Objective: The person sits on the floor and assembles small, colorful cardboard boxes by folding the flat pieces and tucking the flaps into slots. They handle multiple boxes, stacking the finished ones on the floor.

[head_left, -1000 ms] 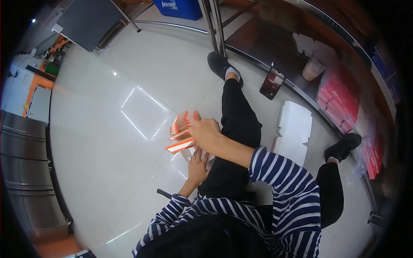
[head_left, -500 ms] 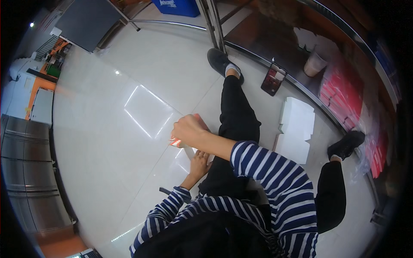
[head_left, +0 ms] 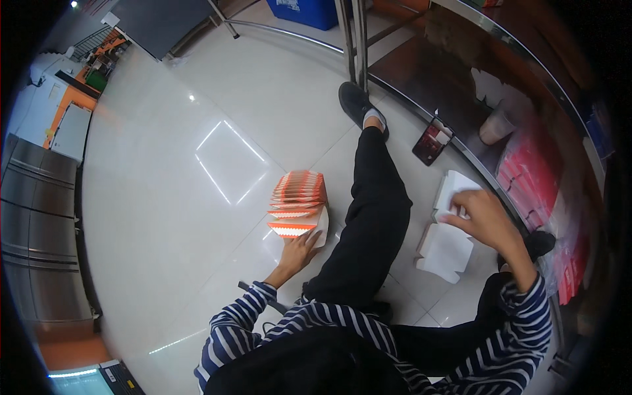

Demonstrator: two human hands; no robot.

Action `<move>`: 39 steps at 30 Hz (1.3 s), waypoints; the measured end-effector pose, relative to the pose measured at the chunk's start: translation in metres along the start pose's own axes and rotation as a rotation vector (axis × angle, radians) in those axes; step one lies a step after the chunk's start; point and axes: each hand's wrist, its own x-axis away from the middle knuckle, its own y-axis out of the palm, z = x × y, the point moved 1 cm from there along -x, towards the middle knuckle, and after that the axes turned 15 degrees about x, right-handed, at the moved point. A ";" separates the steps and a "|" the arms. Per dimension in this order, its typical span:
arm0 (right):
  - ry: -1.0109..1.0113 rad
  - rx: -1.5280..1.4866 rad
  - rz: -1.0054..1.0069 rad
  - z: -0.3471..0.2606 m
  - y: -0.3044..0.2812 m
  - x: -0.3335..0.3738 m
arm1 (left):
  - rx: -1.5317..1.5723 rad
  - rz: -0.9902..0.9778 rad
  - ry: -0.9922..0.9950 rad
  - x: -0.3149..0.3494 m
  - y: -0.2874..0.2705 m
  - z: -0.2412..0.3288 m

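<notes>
Centre: left hand (head_left: 298, 253), fingers outstretched, braces orange stack (head_left: 298, 187), likely to stop it slipping; right: right hand (head_left: 488, 220) curls over white cards (head_left: 447, 247), grip unclear.

- The left hand (head_left: 301, 253) rests its fingers on the white panel at the near end of a row of orange-and-white folded cartons (head_left: 298, 189).
- The row stands close-packed on the glossy tiled floor (head_left: 151, 210), left of the person's outstretched leg (head_left: 378, 187) in black trousers.
- The right hand (head_left: 487, 217), thumb and fingers curved, is at the white card blanks (head_left: 446, 246) lying right of that leg; whether it grips one is unclear.
- A phone (head_left: 432, 143) leans by the low dark shelf (head_left: 416, 71).
- On the shelf are a plastic cup (head_left: 495, 127) and pinkish-red packs (head_left: 530, 172).
</notes>
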 end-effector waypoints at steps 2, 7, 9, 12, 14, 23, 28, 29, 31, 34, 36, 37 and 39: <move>0.023 0.074 -0.176 0.052 0.041 0.029 | 0.097 -0.010 -0.068 0.003 -0.011 0.011; 0.207 0.209 -0.559 0.119 0.106 0.096 | 0.152 0.012 0.009 0.008 -0.023 0.018; 0.202 0.121 -0.547 0.140 0.146 0.100 | 0.076 0.042 0.077 0.002 -0.025 0.021; 0.126 0.047 -0.473 0.134 0.187 0.078 | -0.068 -0.007 -0.115 -0.006 -0.023 0.035; 0.053 -0.019 -0.430 0.119 0.194 0.066 | -0.115 -0.012 -0.208 -0.009 -0.019 0.029; 0.089 -0.145 -0.460 0.097 0.195 0.067 | -0.073 0.041 -0.071 -0.029 -0.012 0.000; 0.070 -0.149 -0.580 0.091 0.207 0.075 | -0.215 -0.083 -0.115 -0.035 -0.020 0.002; 0.061 -0.147 -0.591 0.090 0.210 0.077 | -0.228 -0.084 -0.093 -0.037 -0.021 0.004; 0.036 -0.087 -0.583 0.091 0.216 0.075 | -0.191 -0.136 -0.096 -0.031 -0.026 0.009; 0.002 -0.077 -0.524 0.087 0.212 0.075 | 0.113 -0.155 -0.158 -0.007 -0.047 0.024; 0.034 -0.150 -0.520 0.082 0.204 0.070 | -0.105 0.059 0.302 0.020 -0.054 0.007; 0.040 -0.152 -0.505 0.083 0.205 0.071 | -0.171 0.136 0.383 0.022 -0.060 0.009; 0.049 -0.172 -0.472 0.081 0.210 0.071 | -0.273 0.265 0.385 0.007 -0.096 0.032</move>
